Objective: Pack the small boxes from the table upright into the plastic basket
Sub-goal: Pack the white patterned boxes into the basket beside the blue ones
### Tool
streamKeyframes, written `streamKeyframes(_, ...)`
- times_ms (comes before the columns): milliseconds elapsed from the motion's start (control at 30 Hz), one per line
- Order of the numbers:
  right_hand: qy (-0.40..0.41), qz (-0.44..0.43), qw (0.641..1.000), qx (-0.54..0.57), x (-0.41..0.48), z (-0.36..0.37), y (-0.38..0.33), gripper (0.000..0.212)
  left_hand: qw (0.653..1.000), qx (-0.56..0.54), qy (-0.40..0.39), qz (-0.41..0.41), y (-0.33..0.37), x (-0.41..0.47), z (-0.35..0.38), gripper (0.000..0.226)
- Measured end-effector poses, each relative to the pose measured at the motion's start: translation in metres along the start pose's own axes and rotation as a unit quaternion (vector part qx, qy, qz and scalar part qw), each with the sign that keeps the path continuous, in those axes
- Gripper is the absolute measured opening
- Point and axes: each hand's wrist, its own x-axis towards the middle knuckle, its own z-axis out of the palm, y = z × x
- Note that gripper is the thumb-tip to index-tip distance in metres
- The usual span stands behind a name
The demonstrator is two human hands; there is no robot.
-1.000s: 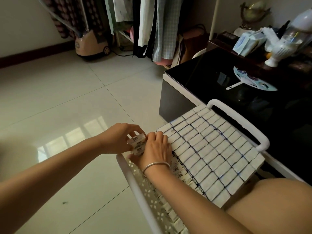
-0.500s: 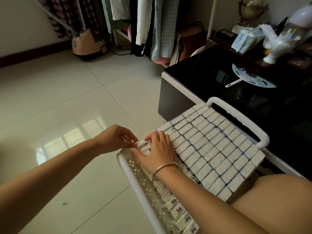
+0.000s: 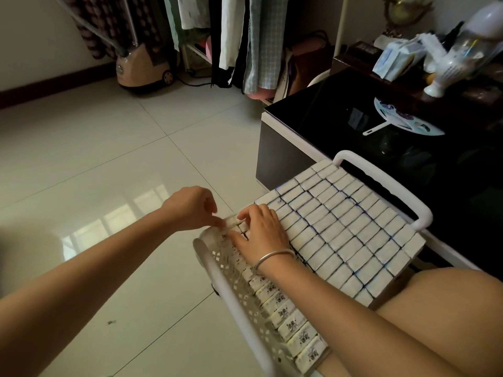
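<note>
You see a dim, greenish scene. Window daylight glares off the glossy pale tiled floor (image 3: 89,232); the glossy black surface (image 3: 340,123) looks murky. Edges bow outward, and the top-right corner is blurred.

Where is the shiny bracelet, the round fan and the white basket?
bracelet (image 3: 272,256): head view, on the silver band across the wrist.
fan (image 3: 407,118): head view, on the middle of its round blade.
basket (image 3: 392,187): head view, on its far white handle bar.
</note>
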Motion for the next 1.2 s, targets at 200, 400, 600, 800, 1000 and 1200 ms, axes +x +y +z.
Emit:
streamKeyframes(200, 0.001, 0.018, 0.995, 0.101, -0.012, -0.065, 0.031, 0.012, 0.978, -0.133, -0.002, 0.163, 0.085, -0.024, -0.01, 0.019)
streamKeyframes(400, 0.119, 0.083, 0.985, 0.098, -0.048, -0.162, 0.111, 0.013, 0.943, -0.222, -0.052, 0.244, 0.198, -0.013, 0.021, 0.013)
streamKeyframes(600, 0.218, 0.202, 0.953, 0.062, -0.111, -0.257, 0.229, 0.017, 0.913, -0.218, -0.064, 0.34, 0.345, 0.002, 0.084, 0.004)
streamKeyframes(800, 0.301, 0.332, 0.894, 0.026, -0.174, -0.305, 0.354, 0.018, 0.891, -0.144, -0.115, 0.415, 0.472, 0.01, 0.147, 0.015)
streamKeyframes(1000, 0.282, 0.411, 0.865, -0.058, -0.211, -0.349, 0.461, 0.033, 0.883, -0.08, -0.127, 0.445, 0.588, 0.044, 0.193, 0.022)
streamKeyframes(1200, 0.21, 0.428, 0.859, -0.185, -0.211, -0.386, 0.545, 0.065, 0.852, 0.025, -0.031, 0.523, 0.691, 0.08, 0.241, 0.031)
